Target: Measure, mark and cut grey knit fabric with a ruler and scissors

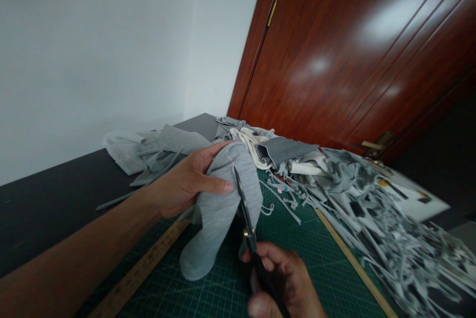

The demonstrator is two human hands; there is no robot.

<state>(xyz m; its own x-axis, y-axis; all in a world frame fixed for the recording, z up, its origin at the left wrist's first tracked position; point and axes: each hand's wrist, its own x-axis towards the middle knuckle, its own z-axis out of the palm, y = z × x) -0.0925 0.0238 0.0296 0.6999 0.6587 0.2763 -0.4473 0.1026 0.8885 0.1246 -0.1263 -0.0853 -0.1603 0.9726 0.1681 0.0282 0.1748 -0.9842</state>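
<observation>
Your left hand [186, 182] is gripping the folded grey fabric piece [223, 209] above the green cutting mat [297, 258], while your right hand [282, 283], just below it, is clasping scissors [245, 214] against the cloth

Bare left forearm, no sleeve, bare left hand [184, 182], bare right hand [284, 283]

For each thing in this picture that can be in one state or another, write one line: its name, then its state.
grey fabric piece: folded, held up off the mat by the left hand.
scissors: gripped in the right hand, blades against the fabric; open or closed cannot be told.
cutting mat: lying flat.
wooden ruler: lying flat on the mat.
fabric strips: cut, heaped loose.
door: closed, as far as shown.
</observation>
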